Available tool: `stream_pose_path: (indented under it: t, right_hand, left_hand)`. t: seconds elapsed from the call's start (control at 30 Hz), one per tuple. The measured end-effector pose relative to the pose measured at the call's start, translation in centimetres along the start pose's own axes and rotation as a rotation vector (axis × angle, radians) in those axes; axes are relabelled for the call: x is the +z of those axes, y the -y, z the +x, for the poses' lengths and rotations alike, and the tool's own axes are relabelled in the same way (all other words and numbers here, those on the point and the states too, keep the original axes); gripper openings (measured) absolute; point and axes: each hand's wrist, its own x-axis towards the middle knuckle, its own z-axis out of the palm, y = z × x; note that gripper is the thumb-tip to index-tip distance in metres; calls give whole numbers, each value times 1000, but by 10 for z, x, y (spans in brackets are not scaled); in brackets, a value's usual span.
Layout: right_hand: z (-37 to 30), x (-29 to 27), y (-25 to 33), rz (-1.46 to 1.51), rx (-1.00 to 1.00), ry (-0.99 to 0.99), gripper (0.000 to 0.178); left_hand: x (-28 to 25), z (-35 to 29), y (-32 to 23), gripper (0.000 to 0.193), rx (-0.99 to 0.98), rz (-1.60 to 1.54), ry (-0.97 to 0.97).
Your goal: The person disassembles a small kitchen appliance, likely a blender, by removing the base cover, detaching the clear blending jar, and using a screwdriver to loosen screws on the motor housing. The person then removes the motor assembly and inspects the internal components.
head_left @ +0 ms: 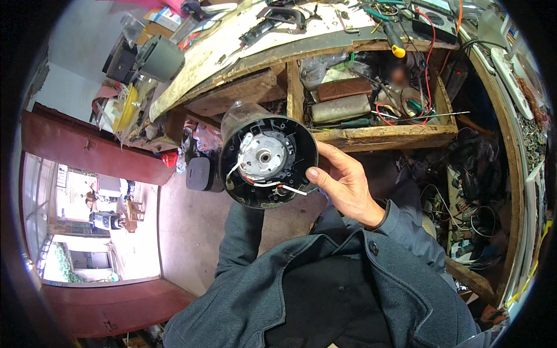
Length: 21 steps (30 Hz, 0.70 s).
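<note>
A black round appliance housing [237, 119] is held up in front of me, its open end facing me. Inside it sits a silver motor-like round part [265, 155] with a hole at its centre. White and red wires [284, 185] run along the lower inside; one white end sticks out past the rim. My right hand [348, 185] grips the housing's right edge, thumb on the rim and fingers round the outer side. My left sleeve [241, 232] reaches up under the housing, which hides my left hand and whatever it touches.
An open wooden drawer [383, 139] beyond the housing holds tools, wires and small boxes. On the workbench [214, 61] lie a clamp-like black tool, a yellow-tipped screwdriver [396, 46] and a meter [435, 26]. A grey-green container [159, 58] stands left; cluttered shelves [464, 226] are at right.
</note>
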Motion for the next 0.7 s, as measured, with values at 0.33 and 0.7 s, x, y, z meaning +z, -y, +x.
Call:
stream_pose_path:
  t: [0.33,0.7]
  right_hand:
    - [0,-1,1,-174,-88,12,56]
    - [58,9,39,-526,-241,-84,47]
  left_hand:
    - [3,-1,5,100,-19,2,11]
    - [12,7,1,104,-2,-8,49]
